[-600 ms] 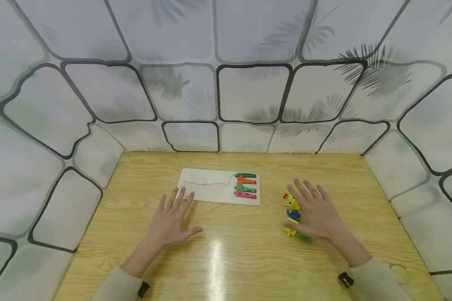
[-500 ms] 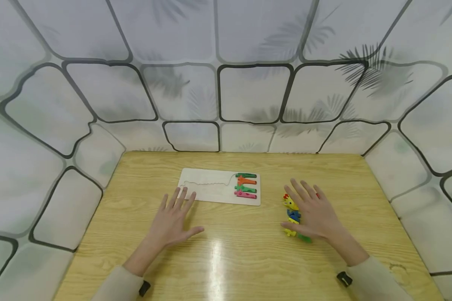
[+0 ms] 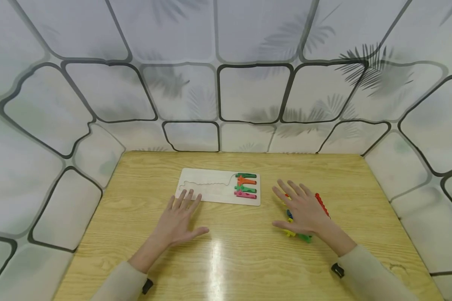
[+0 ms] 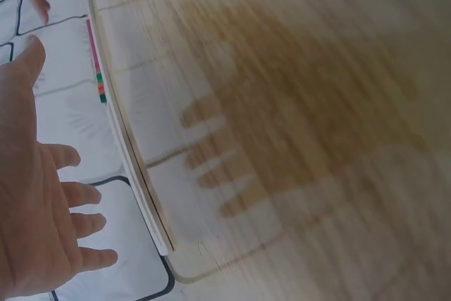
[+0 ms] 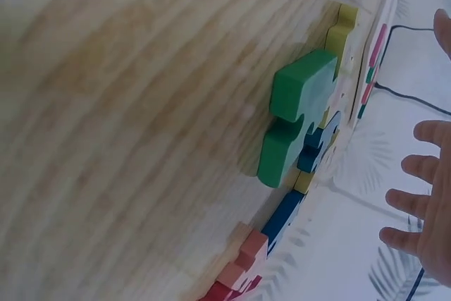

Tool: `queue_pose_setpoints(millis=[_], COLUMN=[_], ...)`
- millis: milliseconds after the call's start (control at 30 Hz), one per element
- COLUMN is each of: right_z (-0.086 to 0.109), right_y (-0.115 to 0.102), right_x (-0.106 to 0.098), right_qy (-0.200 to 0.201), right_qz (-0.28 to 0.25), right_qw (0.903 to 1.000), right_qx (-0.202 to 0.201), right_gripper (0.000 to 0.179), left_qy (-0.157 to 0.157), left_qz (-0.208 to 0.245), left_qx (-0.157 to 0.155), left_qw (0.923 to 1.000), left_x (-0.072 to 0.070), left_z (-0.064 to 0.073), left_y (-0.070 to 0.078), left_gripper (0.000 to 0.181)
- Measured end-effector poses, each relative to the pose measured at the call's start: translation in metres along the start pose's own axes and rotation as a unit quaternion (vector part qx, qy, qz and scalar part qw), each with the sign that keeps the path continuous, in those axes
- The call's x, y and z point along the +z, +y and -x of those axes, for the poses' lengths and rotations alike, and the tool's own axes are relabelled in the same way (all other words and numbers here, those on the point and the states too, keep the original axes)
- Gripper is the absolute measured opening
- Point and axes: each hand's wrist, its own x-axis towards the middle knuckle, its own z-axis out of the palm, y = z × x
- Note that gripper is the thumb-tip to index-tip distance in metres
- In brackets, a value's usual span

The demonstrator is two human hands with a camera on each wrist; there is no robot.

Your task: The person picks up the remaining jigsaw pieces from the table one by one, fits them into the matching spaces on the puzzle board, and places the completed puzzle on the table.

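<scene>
My left hand point(image 3: 176, 222) hovers over the table with fingers spread, its fingertips overlapping the near edge of a white puzzle board point(image 3: 211, 193) in the head view. The left wrist view puts that hand point(image 4: 35, 195) above the tabletop, holding nothing. Spread likewise, my right hand point(image 3: 302, 212) is above a group of loose colourful puzzle pieces and hides part of them. Around it show a red wavy piece point(image 3: 322, 205), a yellow piece point(image 3: 289, 232) and a green piece point(image 3: 305, 238). From the right wrist, the green piece point(image 5: 303, 86) and a blue piece point(image 5: 318, 144) lie close together.
Dark green point(image 3: 246, 175), orange point(image 3: 246, 180), light green point(image 3: 245, 189) and pink point(image 3: 245, 195) pieces sit at the board's right end. A thin outline runs along its left part. Patterned cloth walls point(image 3: 254, 94) enclose the wooden table point(image 3: 226, 267) at the back and sides.
My right hand has shifted left over the pieces, covering the yellow giraffe-like head and uncovering the red piece. My left hand has moved slightly right. The pieces and board have stayed put.
</scene>
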Motion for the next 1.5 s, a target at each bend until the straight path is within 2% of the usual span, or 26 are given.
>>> queue_pose_setpoints(millis=[167, 333, 633, 1000, 1267, 1500], right_z=[-0.008, -0.014, -0.026, -0.038, -0.046, -0.048], right_y=[0.0, -0.003, -0.003, 0.0, 0.001, 0.001], right_x=[0.004, 0.006, 0.014, 0.018, 0.021, 0.023], right_qy=[-0.018, -0.035, -0.05, -0.088, -0.112, -0.118], right_qz=[0.0, -0.008, -0.008, -0.014, -0.018, -0.019], right_qw=[0.9996, 0.998, 0.9959, 0.9923, 0.9899, 0.9891], right_qx=[-0.024, -0.051, -0.074, -0.085, -0.085, -0.086], right_gripper=[0.103, 0.101, 0.097, 0.097, 0.099, 0.099], left_qy=[-0.007, -0.005, -0.035, -0.041, -0.06, -0.071], left_qz=[0.01, -0.001, 0.013, 0.009, 0.005, 0.009], left_qx=[0.005, 0.016, 0.02, 0.024, 0.02, 0.013], left_qw=[0.9999, 0.9999, 0.9991, 0.9988, 0.998, 0.9974], left_x=[0.001, 0.003, 0.006, 0.01, 0.011, 0.01], left_z=[-0.003, -0.005, -0.011, -0.012, -0.011, -0.011], left_y=[0.003, 0.003, 0.008, 0.009, 0.011, 0.012], left_gripper=[0.102, 0.102, 0.101, 0.102, 0.102, 0.102])
